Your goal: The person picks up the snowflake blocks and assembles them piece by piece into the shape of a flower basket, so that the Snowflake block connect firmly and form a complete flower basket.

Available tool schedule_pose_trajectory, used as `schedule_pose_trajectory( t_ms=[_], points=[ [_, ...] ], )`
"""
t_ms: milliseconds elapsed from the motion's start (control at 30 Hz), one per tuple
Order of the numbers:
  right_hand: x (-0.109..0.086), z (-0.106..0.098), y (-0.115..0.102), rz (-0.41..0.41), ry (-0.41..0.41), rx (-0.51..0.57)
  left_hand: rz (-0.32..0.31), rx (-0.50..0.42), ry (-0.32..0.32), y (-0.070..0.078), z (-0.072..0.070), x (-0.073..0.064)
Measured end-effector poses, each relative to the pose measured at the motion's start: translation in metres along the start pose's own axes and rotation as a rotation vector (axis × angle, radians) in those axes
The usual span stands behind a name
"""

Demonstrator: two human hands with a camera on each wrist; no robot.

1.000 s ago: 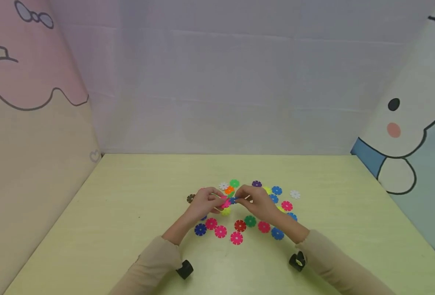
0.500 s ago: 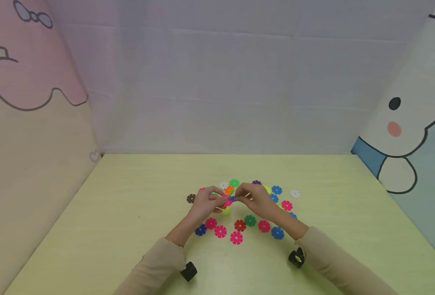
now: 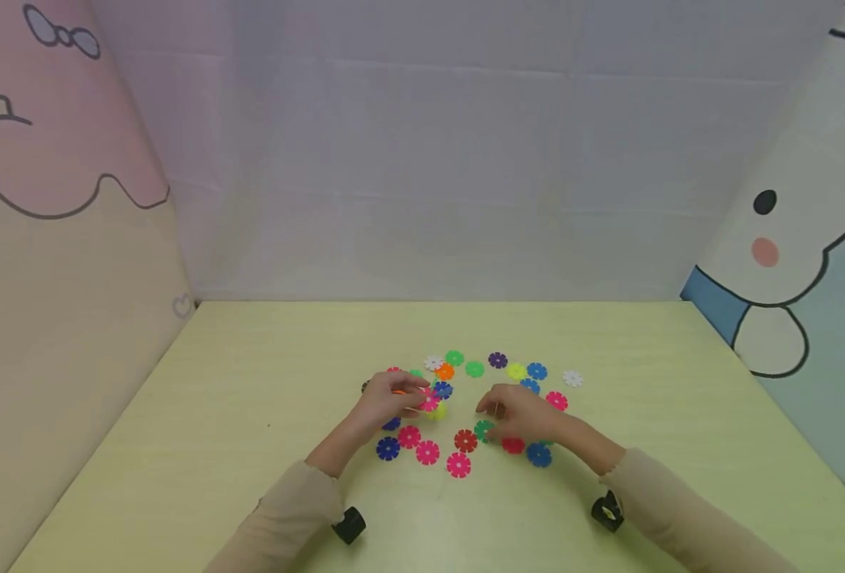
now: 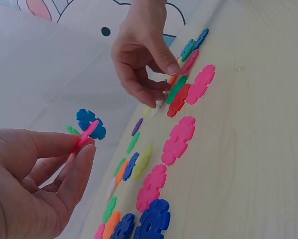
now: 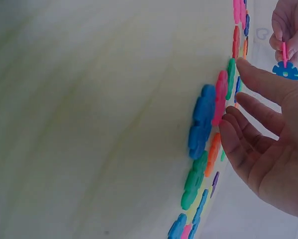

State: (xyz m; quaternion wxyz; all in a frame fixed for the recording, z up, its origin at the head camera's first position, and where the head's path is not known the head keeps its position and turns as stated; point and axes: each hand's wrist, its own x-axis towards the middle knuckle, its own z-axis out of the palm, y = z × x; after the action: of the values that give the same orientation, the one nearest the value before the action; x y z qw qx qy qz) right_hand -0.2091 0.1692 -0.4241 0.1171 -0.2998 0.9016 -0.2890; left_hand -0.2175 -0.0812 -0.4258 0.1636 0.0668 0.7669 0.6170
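My left hand pinches a pink notched plastic disc between thumb and fingers, raised off the table. A blue disc is joined crosswise to its edge, and part of a green disc shows behind the fingertips. My right hand holds nothing; its fingers are loosely bent and spread, low over the discs on the right side. Nearest to those fingers lie a green disc and a pinkish-red disc, the latter partly covered by the hand. A red disc lies just left of the green one.
Many more flat notched discs lie around the hands, among them a purple disc, a white disc, a blue disc and a pink disc. The pale table ends at a white back wall.
My right hand has let go of the blue disc and moved right and toward me, over the green and pink discs. My left hand keeps the joined discs, shifted slightly left.
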Motion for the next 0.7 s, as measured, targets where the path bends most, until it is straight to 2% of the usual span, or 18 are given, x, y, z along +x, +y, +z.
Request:
schedule_pose_trajectory(
  t_ms=[167,367,500,633,700],
  points=[
    [0.000,0.001,0.002,-0.005,-0.033,-0.009,-0.007,0.012,0.000,0.002,0.000,-0.001],
    [0.001,0.003,0.000,-0.015,0.003,0.035,-0.009,-0.001,0.020,0.000,0.007,0.000],
    [0.002,0.005,-0.006,-0.069,0.138,0.063,0.037,-0.007,0.042,0.001,0.014,-0.001],
    [0.004,0.007,-0.018,-0.207,0.343,0.090,0.073,-0.048,0.041,0.005,0.020,-0.004],
    [0.004,0.008,-0.023,-0.274,0.424,0.081,0.081,-0.073,0.038,0.015,0.023,-0.011]
  ],
)
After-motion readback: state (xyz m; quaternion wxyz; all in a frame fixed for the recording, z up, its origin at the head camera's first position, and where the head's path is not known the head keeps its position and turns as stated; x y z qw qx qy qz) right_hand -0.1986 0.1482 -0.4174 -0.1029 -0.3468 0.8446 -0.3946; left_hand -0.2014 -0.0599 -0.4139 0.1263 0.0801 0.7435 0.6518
